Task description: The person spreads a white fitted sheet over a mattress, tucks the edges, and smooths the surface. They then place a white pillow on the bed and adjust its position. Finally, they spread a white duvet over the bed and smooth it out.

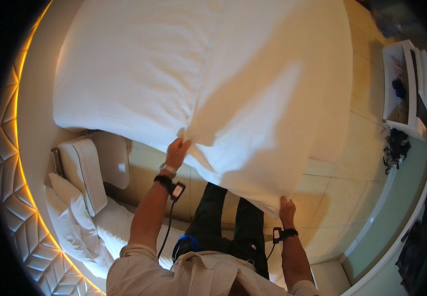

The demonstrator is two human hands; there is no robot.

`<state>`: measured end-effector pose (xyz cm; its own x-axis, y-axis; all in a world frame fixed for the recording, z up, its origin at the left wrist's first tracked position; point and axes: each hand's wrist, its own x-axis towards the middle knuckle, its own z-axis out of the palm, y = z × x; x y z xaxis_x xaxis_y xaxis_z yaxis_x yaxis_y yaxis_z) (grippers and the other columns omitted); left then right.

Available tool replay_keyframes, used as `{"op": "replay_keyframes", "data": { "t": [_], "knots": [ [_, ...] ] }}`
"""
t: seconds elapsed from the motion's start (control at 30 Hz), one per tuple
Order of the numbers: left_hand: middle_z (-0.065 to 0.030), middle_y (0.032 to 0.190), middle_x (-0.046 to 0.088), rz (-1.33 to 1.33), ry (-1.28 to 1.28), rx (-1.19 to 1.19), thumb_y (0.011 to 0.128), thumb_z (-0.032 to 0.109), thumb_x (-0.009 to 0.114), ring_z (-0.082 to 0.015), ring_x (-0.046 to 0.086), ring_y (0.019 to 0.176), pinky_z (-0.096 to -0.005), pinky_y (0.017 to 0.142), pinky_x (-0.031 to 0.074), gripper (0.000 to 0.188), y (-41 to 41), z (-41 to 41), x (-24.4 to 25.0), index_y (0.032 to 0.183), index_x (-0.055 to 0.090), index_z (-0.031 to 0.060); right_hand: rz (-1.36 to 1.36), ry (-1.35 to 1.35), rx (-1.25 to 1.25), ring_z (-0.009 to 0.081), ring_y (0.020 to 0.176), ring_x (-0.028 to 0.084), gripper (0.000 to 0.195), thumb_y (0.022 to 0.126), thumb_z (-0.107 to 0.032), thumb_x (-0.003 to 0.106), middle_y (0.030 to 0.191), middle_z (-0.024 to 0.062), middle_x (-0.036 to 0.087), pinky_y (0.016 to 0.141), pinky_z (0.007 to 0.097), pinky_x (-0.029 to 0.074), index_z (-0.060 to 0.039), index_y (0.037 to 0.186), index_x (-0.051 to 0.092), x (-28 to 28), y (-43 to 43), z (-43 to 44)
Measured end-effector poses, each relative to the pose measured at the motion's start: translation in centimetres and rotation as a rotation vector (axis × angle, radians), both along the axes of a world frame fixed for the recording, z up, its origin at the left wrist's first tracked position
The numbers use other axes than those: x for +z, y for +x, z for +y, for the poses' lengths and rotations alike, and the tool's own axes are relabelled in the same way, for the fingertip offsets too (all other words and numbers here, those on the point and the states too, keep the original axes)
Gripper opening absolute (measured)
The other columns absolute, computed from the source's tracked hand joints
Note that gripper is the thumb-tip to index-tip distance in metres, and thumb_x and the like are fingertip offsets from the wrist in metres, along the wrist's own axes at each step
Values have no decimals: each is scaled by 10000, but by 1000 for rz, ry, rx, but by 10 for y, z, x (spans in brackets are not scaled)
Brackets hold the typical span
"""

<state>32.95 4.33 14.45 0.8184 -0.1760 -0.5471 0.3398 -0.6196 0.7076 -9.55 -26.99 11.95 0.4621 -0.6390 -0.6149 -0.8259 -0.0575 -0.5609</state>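
Note:
A large white bed sheet lies over the wide bed in front of me, its near part pulled out past the mattress side above the floor. My left hand pinches the sheet's edge, and creases fan out from that grip across the bed. Farther right and closer to me, my right hand grips a corner of the same sheet, which hangs taut between both hands. A shadow falls across the cloth. Whatever lies beneath the sheet is hidden.
Left of me stands a white bedside cabinet beside white pillows. A padded, lit headboard wall curves along the left. At right are an open white drawer unit and a dark bundle on the tiled floor.

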Motion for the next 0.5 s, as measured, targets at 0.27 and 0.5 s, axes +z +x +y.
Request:
{"op": "replay_keyframes", "data": {
  "t": [0.27,0.5],
  "knots": [
    [-97,669,572,-146,216,-47,964,331,643,-193,532,637,-378,614,454,369,-3,35,-37,792,585,8,257,-35,270,418,862,653,416,1009,-358,527,873,239,670,772,500,509,25,943,678,-29,-44,7],
    [-191,877,727,-184,679,-674,888,312,610,-290,720,859,-444,761,581,266,-28,105,-66,842,702,66,660,76,592,399,968,683,457,933,-415,553,1004,233,714,876,503,542,2,907,738,2,-185,27]
  ]
}}
